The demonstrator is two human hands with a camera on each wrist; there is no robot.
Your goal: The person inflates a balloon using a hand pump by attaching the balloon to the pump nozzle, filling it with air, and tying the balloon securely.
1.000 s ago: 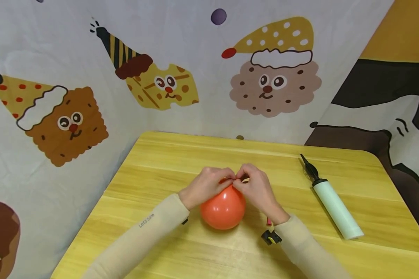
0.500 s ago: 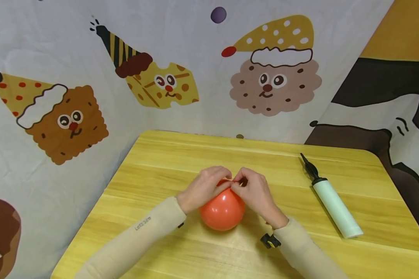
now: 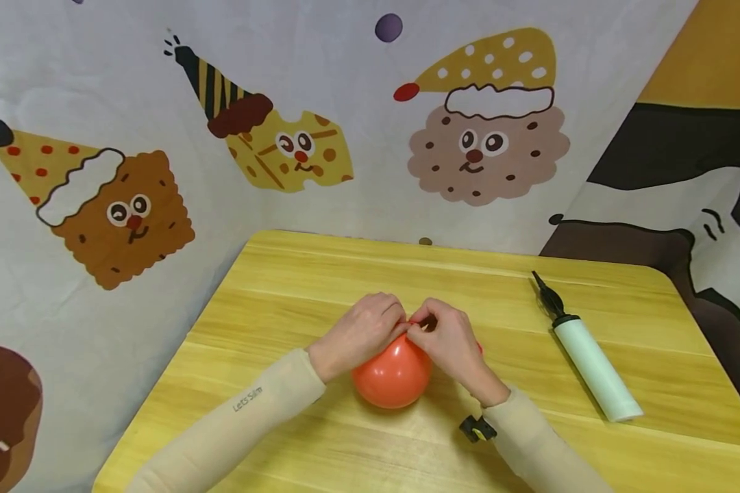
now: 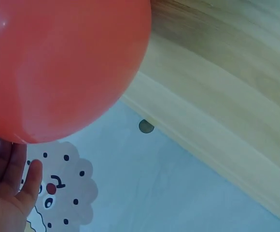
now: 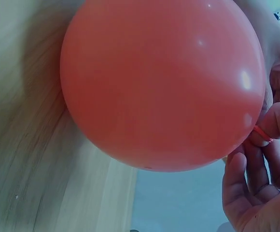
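Note:
A round, inflated red-orange balloon (image 3: 391, 376) sits at the middle of the table, its neck at the top between my two hands. My left hand (image 3: 359, 334) lies over the balloon's upper left side, fingers bent and pinching at the neck. From the upper right, my right hand (image 3: 450, 341) pinches the same neck between thumb and forefinger. In the right wrist view, a short bit of red neck (image 5: 262, 134) shows between fingertips. The balloon (image 4: 63, 63) fills the upper left of the left wrist view. Fingers hide most of the neck.
A pale green hand pump (image 3: 597, 370) with a black nozzle lies on the right of the wooden table (image 3: 296, 274). Behind the table hangs a white cloth (image 3: 321, 61) printed with cartoon biscuits and cheese. A small black device (image 3: 477, 428) hangs by the right sleeve.
Both hands have come slightly down and left at the neck, staying close together. Left fingers have curled in nearer the right fingertips. The balloon has barely moved, and the pump lies still.

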